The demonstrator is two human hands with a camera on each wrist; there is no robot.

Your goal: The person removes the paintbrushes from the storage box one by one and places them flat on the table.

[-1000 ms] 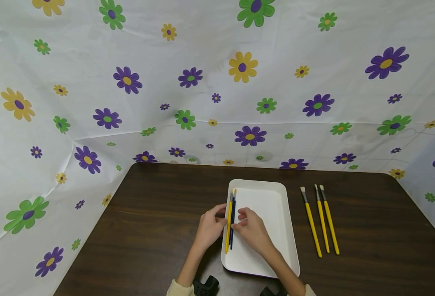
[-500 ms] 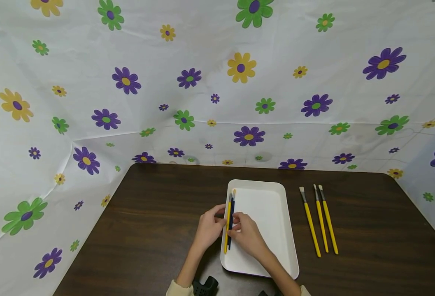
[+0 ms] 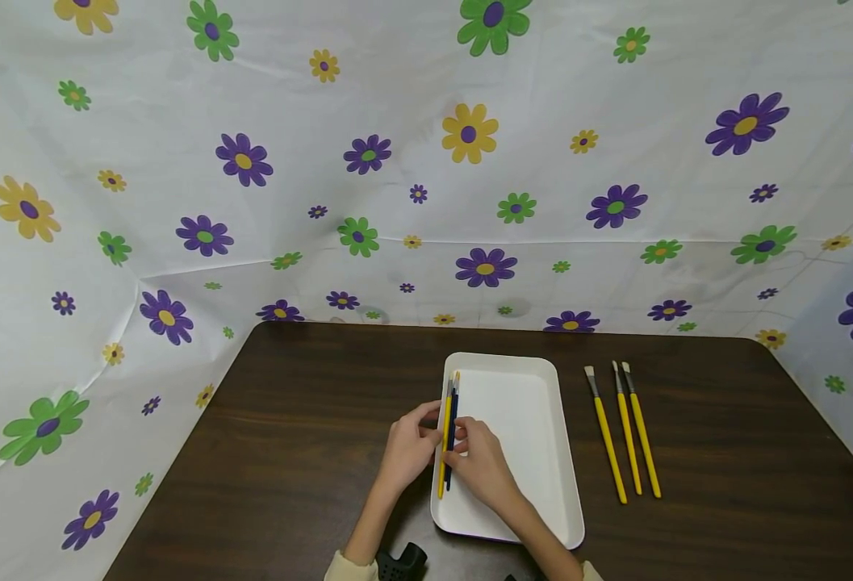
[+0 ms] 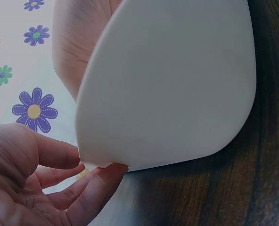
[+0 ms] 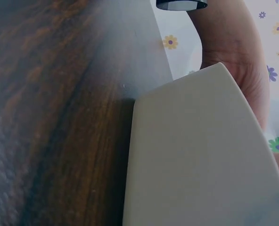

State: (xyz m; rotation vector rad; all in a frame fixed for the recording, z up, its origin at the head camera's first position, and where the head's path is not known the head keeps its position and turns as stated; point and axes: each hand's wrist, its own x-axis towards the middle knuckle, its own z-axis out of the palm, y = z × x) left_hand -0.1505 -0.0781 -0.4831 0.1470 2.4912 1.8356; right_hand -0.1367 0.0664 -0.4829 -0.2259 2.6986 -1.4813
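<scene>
A yellow paintbrush (image 3: 444, 452) and a dark blue paintbrush (image 3: 453, 406) lie side by side along the left wall of a white tray (image 3: 520, 420). My left hand (image 3: 407, 445) is at the tray's left side, and in the left wrist view its fingers (image 4: 104, 183) pinch the rim. Over the tray, my right hand (image 3: 482, 464) has its thumb and fingertips on the dark blue paintbrush, pinching it beside the yellow one. The right wrist view shows mostly the tray's outer wall (image 5: 196, 150), which hides the right fingertips.
Three yellow-handled paintbrushes, including a wider flat one (image 3: 606, 436), lie on the dark wooden table (image 3: 324, 387) to the right of the tray. A white flower-printed cloth (image 3: 397, 186) hangs behind and beside the table. A black wrist mount (image 3: 403, 561) sits by the left forearm.
My right hand has moved slightly left and down, bringing the dark blue paintbrush closer against the yellow one. My left hand stays at the tray's rim.
</scene>
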